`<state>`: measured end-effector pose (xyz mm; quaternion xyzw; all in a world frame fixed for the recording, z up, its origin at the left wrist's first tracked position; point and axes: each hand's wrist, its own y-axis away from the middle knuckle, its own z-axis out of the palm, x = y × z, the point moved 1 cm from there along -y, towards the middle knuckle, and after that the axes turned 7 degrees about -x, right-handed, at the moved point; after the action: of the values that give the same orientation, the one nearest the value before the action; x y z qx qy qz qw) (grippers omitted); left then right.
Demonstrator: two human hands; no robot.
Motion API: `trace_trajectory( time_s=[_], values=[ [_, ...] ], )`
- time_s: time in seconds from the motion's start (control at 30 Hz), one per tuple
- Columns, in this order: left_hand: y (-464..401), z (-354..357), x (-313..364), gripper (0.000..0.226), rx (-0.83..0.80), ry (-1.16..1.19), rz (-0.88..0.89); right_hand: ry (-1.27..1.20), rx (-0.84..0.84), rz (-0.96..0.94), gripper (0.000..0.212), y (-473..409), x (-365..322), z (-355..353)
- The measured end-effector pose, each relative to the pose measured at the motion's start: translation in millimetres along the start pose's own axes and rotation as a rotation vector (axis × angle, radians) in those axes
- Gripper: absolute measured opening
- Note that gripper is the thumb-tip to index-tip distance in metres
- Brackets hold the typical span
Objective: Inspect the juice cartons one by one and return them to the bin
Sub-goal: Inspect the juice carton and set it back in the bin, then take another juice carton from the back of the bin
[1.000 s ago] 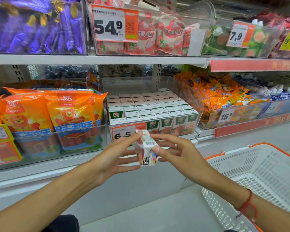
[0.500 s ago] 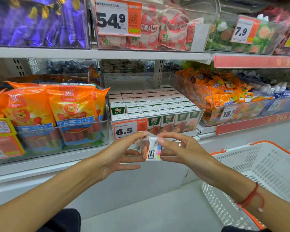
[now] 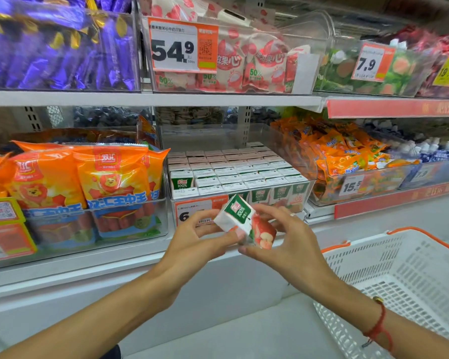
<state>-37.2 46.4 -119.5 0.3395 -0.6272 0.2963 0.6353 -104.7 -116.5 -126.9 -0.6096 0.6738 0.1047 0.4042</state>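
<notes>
The clear bin (image 3: 312, 189) of stacked cartons (image 3: 233, 174) fills the frame's centre, your white basket (image 3: 410, 275) the lower right. Just below the bin, your left hand (image 3: 192, 242) and right hand (image 3: 288, 244) pinch one juice carton (image 3: 246, 221) between curled fingers. It is tilted, its long axis running upper left to lower right, green end toward the bin.
</notes>
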Motion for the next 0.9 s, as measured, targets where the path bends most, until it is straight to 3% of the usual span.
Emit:
trace_trajectory(
  time_s=[0.1, 0.17, 0.33, 0.43, 0.5, 0.57, 0.7, 0.77, 0.9],
  values=[
    [-4, 1, -2, 0.058, 0.020, 0.074, -0.005, 0.239, 0.055, -0.207, 0.068, 2, -6, 2],
    [-7, -2, -1, 0.046, 0.062, 0.053, 0.029, 0.244, 0.011, -0.236, 0.068, 2, -9, 4],
    [-7, -16, 8, 0.036, -0.019, -0.211, 0.309, -0.157, -0.310, -0.093, 0.052, -11, -12, -3],
    [-9, -26, 18, 0.036, -0.042, -0.307, 0.438, -0.393, -0.390, -0.087, 0.049, -28, -20, -12],
    [-9, -35, 22, 0.039, -0.037, -0.368, 0.478, -0.397, -0.403, -0.147, 0.043, -39, -27, -13],
    [-11, -48, 25, 0.041, 0.047, -0.596, 0.541, -0.328, -0.382, -0.198, 0.037, -50, -34, -10],
    [-26, -86, 33, 0.051, 0.421, -1.336, 0.711, -0.169, -0.283, -0.238, 0.029, -85, -42, -5],
    [-33, -102, 31, 0.051, 0.508, -1.479, 0.642, -0.080, -0.251, -0.247, 0.030, -105, -45, -2],
    [-44, -120, 19, 0.054, 0.510, -1.699, 0.542, 0.003, -0.272, -0.251, 0.037, -145, -49, 10]
  ],
)
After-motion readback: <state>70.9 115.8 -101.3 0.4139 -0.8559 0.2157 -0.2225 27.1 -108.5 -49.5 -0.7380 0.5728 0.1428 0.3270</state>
